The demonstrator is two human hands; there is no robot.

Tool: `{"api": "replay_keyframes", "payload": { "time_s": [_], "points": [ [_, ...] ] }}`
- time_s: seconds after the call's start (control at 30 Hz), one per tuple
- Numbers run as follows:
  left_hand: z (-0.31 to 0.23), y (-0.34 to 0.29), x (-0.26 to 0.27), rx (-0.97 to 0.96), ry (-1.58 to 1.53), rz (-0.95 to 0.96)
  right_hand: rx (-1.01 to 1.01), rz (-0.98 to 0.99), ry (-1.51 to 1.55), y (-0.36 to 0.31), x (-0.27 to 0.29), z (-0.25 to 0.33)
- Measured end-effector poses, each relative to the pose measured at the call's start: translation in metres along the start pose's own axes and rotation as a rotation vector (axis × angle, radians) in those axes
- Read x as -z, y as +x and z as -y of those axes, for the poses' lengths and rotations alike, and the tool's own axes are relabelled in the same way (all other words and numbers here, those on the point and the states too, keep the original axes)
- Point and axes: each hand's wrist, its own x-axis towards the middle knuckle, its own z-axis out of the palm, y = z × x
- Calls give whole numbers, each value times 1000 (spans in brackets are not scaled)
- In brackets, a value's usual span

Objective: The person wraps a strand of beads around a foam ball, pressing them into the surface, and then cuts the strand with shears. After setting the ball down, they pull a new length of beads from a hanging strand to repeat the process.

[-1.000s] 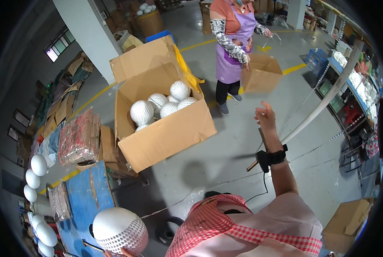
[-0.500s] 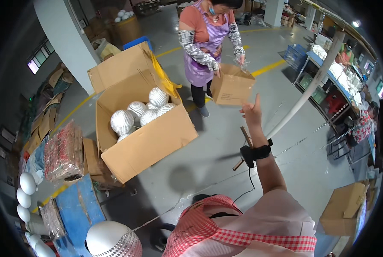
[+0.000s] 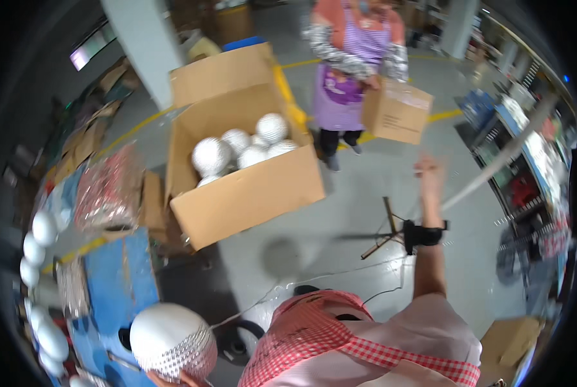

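Note:
A white ball (image 3: 166, 329), its lower part wrapped in rows of silver beads, is at the bottom left. My left hand (image 3: 184, 379) grips its underside, with only fingertips showing at the frame's lower edge. My right arm, with a black band at the wrist, stretches forward over the floor. At its end my right hand (image 3: 430, 171) is smeared by motion, and its fingers cannot be made out. Beyond it, a co-worker in a purple apron (image 3: 343, 97) holds a small cardboard box (image 3: 401, 113). Several bead-covered balls (image 3: 211, 156) lie in a large open carton (image 3: 250, 200) ahead to the left.
A blue tabletop (image 3: 117, 271) stands at the left, near plastic-wrapped bundles (image 3: 111, 187) and a row of white balls (image 3: 45, 228). A wooden-legged stand (image 3: 386, 226) is beside my right forearm. At right are loaded shelves (image 3: 521, 174) and a cardboard carton (image 3: 511, 342).
The view has shifted, and my left fingertips now show on the beaded ball. My right hand, which had a finger raised, is now blurred. The co-worker's box has turned and been lifted.

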Motion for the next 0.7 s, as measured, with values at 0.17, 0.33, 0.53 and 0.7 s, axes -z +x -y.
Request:
{"api": "replay_keyframes", "payload": {
  "time_s": [0.17,0.33,0.53,0.7],
  "points": [
    [36,2,-23,40,-82,72,213,-220,-110,73,72,69],
    [35,7,-14,29,-61,129,330,-4,-33,52,23,34],
    [36,4,-11,128,-30,121,-15,633,61,-60,-126,-14],
    [49,6,-12,118,-276,90,-321,1354,64,-176,-208,21]
  ]
}}
